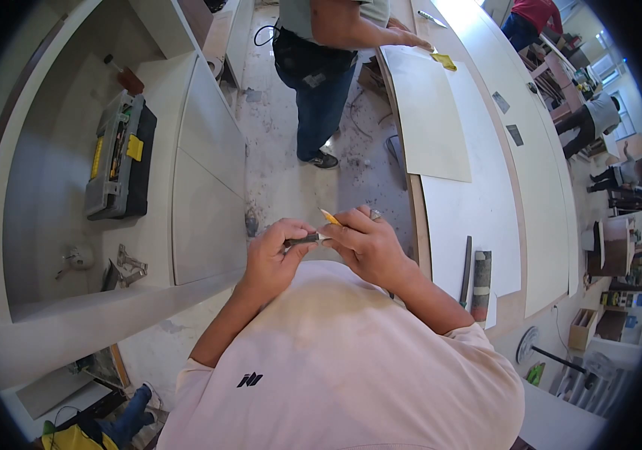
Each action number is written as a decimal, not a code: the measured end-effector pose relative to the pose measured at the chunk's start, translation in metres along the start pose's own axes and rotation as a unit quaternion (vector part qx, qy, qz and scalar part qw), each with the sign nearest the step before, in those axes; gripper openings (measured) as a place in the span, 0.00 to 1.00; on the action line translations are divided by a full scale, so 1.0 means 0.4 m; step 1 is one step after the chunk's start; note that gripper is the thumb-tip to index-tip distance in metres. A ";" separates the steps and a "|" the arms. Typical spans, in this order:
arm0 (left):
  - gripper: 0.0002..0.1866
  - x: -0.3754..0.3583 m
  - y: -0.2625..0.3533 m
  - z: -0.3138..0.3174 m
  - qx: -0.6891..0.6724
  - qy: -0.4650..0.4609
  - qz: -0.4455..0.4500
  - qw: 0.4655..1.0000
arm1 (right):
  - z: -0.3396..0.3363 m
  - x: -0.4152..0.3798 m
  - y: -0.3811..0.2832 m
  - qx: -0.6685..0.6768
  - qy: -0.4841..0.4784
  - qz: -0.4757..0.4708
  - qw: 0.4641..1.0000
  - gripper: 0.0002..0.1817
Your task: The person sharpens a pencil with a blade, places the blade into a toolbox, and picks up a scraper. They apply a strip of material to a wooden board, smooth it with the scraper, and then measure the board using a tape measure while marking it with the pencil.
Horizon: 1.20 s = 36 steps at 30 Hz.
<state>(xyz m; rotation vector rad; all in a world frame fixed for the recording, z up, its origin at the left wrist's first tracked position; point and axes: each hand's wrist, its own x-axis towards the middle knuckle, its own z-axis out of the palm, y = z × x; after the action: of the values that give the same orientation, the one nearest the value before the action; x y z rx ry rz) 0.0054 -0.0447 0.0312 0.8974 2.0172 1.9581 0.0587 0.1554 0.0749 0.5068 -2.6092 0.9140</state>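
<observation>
In front of my chest, my left hand (277, 249) is closed around a small dark tool (303, 239) with a pale, shiny end. I cannot make out its exact kind. My right hand (370, 241) meets it from the other side, its fingertips at the shiny end. A yellow pencil (330, 217) sticks out between the fingers of that hand, its sharpened tip pointing up and left. The two hands are nearly touching, and the rest of the pencil is hidden by the fingers.
On my left, a cabinet (212, 180) holds an open toolbox (120, 157) and metal hinges (132, 264). Right of me stands a long workbench with white sheets (471, 225), a dark file-like strip (466, 270) and a roll (481, 285). A co-worker (321, 82) stands ahead at the bench.
</observation>
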 end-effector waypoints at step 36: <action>0.10 0.029 -0.046 -0.642 -0.228 0.620 -0.057 0.748 | 0.414 0.583 -0.052 0.208 -0.141 -0.008 0.968 0.14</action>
<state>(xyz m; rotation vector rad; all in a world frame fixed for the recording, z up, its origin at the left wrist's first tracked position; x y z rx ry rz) -0.1450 -0.2535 0.0446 -0.9141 1.6292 3.1174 -0.1691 -0.0183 0.0603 0.8147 -2.6500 1.4946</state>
